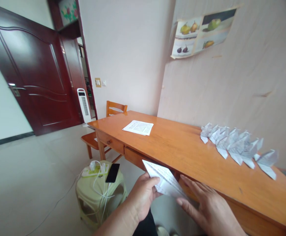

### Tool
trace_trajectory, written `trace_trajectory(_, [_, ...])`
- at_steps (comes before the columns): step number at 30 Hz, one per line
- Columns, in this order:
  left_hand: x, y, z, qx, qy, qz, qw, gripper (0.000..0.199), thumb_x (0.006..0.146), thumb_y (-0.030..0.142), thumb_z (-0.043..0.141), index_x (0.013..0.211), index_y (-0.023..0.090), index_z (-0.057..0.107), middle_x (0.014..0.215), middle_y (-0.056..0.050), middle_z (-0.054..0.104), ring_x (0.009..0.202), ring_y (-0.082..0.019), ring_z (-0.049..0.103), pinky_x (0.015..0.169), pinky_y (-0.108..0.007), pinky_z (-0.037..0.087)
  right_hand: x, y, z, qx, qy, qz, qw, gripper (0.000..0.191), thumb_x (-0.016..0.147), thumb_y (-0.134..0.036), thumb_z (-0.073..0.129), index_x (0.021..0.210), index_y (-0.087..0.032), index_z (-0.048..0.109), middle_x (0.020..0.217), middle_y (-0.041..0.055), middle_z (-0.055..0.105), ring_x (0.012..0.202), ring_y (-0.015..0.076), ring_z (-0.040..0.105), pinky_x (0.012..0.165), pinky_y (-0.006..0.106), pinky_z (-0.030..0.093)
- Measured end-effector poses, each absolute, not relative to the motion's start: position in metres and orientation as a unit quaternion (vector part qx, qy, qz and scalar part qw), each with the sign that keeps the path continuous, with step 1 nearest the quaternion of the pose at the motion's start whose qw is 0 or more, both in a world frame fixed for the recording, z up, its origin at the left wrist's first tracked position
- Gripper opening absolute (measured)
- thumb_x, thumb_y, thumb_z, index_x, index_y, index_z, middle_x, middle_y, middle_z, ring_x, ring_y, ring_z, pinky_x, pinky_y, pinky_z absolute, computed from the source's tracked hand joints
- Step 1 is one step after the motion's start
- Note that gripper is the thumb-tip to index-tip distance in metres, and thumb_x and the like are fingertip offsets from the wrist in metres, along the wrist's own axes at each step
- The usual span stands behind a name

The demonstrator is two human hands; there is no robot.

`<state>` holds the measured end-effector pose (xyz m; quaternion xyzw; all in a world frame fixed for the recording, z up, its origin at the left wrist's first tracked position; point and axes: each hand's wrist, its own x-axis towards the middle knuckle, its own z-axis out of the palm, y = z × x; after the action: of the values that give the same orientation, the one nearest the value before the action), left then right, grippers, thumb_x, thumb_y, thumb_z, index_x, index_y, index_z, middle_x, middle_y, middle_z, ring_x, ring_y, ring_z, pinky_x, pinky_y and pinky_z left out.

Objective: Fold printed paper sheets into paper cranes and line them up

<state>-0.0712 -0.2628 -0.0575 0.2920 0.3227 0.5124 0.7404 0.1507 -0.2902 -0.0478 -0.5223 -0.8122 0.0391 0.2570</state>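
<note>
A folded sheet of printed paper (166, 182), shaped to a long point at its upper left, is held above my lap at the table's front edge. My left hand (144, 193) pinches its left part, thumb on top and fingers underneath. At its right end is my right hand (204, 203), fingers stretched out and thumb apart. The paper's right tip lies between that thumb and the fingers; whether they touch it I cannot tell. Several folded paper figures (241, 146) of similar printed paper stand in rows at the table's right.
The wooden table (172, 141) carries a stack of printed sheets (138, 127) at its far left. A pale plastic stool (88, 193) on my left holds a power strip (95, 170), white cables and a black phone (112, 173). A wooden chair (91, 139) stands beyond.
</note>
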Motion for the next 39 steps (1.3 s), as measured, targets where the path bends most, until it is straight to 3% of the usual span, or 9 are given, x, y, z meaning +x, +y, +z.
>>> trace_trajectory(4, [-0.071,-0.266,-0.057,0.333,0.3,0.487,0.75,0.032,0.077,0.023,0.072,0.108,0.016,0.069,0.1,-0.012,0.073,0.088,-0.023,0.069,0.082,-0.035,0.05,0.14,-0.288,-0.037,-0.54,-0.723,0.26,0.344,0.041,0.094,-0.054,0.054,0.119,-0.024,0.067,0.118,0.0096,0.071,0.109,0.029,0.065,0.09,0.036,0.051])
trace_trajectory(8, [-0.068,-0.272,-0.053,0.365,0.298,0.468,0.748,0.032,0.079,0.024,0.072,0.11,0.016,0.07,0.102,-0.013,0.072,0.088,-0.023,0.068,0.081,-0.034,0.049,0.129,-0.289,-0.033,-0.525,-0.652,0.432,0.336,0.046,0.091,-0.061,0.054,0.091,-0.018,0.069,0.084,0.0063,0.071,0.074,0.0197,0.063,0.062,0.027,0.047])
trace_trajectory(13, [-0.065,-0.276,-0.046,0.373,0.292,0.468,0.746,0.032,0.078,0.022,0.072,0.109,0.014,0.071,0.102,-0.014,0.072,0.089,-0.023,0.067,0.082,-0.032,0.048,0.126,-0.294,-0.041,-0.488,-0.549,0.572,0.366,0.046,0.085,-0.063,0.064,0.091,-0.017,0.064,0.075,0.0023,0.067,0.061,0.0128,0.054,0.056,0.024,0.04])
trace_trajectory(19, [-0.067,-0.274,-0.045,0.373,0.277,0.473,0.749,0.03,0.08,0.024,0.073,0.108,0.013,0.072,0.1,-0.014,0.072,0.092,-0.024,0.066,0.085,-0.033,0.048,0.128,-0.292,-0.051,-0.484,-0.525,0.591,0.376,0.044,0.083,-0.061,0.067,0.089,-0.017,0.063,0.071,0.0016,0.065,0.059,0.0119,0.053,0.054,0.023,0.038])
trace_trajectory(26, [-0.068,-0.269,-0.05,0.36,0.277,0.496,0.74,0.035,0.084,0.038,0.073,0.109,0.014,0.071,0.103,-0.014,0.072,0.09,-0.023,0.067,0.083,-0.033,0.049,0.128,-0.294,-0.052,-0.476,-0.535,0.591,0.372,0.04,0.086,-0.058,0.066,0.085,-0.018,0.062,0.07,0.0002,0.064,0.057,0.0103,0.051,0.054,0.022,0.037])
trace_trajectory(34, [-0.069,-0.266,-0.047,0.341,0.27,0.517,0.737,0.039,0.082,0.039,0.076,0.11,0.012,0.07,0.095,-0.013,0.073,0.088,-0.024,0.068,0.081,-0.035,0.05,0.126,-0.3,-0.043,-0.452,-0.533,0.624,0.349,0.042,0.085,-0.059,0.068,0.092,-0.017,0.068,0.077,0.001,0.067,0.062,0.0103,0.054,0.056,0.021,0.039])
trace_trajectory(39, [-0.069,-0.268,-0.043,0.332,0.262,0.525,0.739,0.037,0.083,0.038,0.075,0.107,0.012,0.069,0.094,-0.013,0.073,0.089,-0.024,0.069,0.083,-0.034,0.05,0.122,-0.302,-0.034,-0.429,-0.565,0.619,0.338,0.041,0.085,-0.055,0.069,0.073,-0.016,0.065,0.066,-0.0014,0.057,0.058,0.0082,0.044,0.056,0.021,0.034])
